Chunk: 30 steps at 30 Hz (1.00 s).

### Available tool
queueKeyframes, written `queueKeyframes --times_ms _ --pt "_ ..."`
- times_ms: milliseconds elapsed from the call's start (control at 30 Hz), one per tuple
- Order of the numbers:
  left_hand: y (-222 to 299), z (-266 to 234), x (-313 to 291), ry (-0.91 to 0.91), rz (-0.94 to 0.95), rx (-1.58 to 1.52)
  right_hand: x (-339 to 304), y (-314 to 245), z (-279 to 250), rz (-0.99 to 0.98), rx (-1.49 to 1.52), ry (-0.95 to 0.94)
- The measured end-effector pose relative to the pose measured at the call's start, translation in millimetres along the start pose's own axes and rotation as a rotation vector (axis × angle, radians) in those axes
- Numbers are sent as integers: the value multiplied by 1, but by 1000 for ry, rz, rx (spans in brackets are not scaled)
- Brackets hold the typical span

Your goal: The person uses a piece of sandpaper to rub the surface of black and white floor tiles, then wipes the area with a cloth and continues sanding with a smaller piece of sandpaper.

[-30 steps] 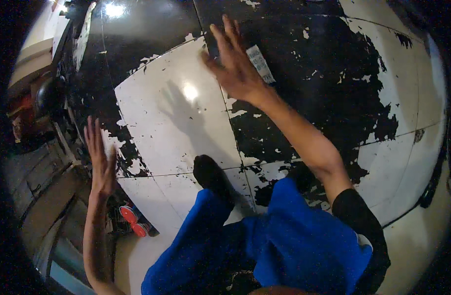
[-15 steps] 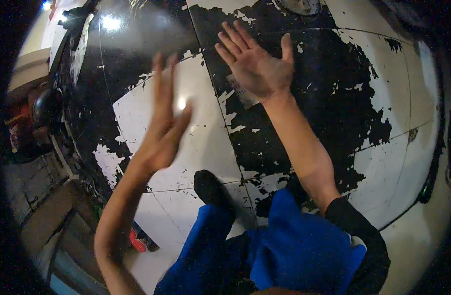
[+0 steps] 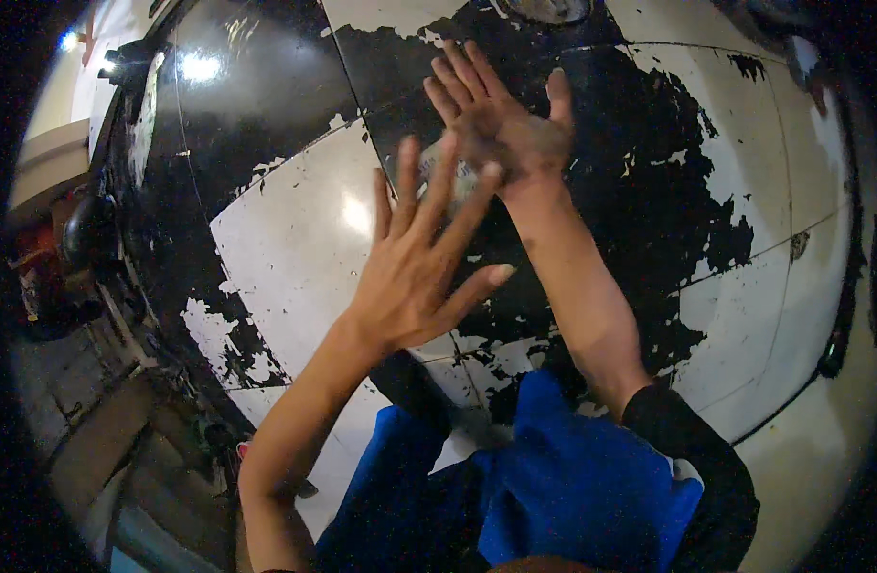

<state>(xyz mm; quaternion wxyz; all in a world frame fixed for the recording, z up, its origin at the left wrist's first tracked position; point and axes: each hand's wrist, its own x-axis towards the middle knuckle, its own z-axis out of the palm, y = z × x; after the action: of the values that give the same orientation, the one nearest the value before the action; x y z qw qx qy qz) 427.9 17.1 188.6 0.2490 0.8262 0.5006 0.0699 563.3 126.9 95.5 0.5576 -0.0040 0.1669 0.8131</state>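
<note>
My left hand is open, fingers spread, its back facing up. Its fingertips come close to the heel of my right hand; I cannot tell whether they touch. Palm up, my right hand is stretched out flat with its thumb apart, and a dark smudge marks the palm. Neither hand holds anything. Partly behind both hands, a small pale printed piece lies on the floor. Blue cloth covers my legs.
The tiled floor is white with large worn black patches. A round dark-rimmed object sits at the far edge. To the left are a rounded black object and clutter. My dark-covered foot rests below my left hand.
My left hand has moved right and slightly down toward my right hand, its fingers spreading and its back turning up. My right hand has stayed nearly in place.
</note>
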Motion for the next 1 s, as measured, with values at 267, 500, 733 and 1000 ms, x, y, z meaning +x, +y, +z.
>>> queueKeyframes --times_ms 267,500,733,1000 --pt "5 21 6 128 -34 31 -17 -2 1 -43 -33 52" --pt "-88 36 -15 169 -442 44 -25 31 -9 -160 -872 157" --pt "-131 -13 -64 2 -377 236 -18 36 -91 -644 -2681 -228" --pt "-126 -99 -188 -239 -502 416 -65 -64 -67 -292 -3102 -223"
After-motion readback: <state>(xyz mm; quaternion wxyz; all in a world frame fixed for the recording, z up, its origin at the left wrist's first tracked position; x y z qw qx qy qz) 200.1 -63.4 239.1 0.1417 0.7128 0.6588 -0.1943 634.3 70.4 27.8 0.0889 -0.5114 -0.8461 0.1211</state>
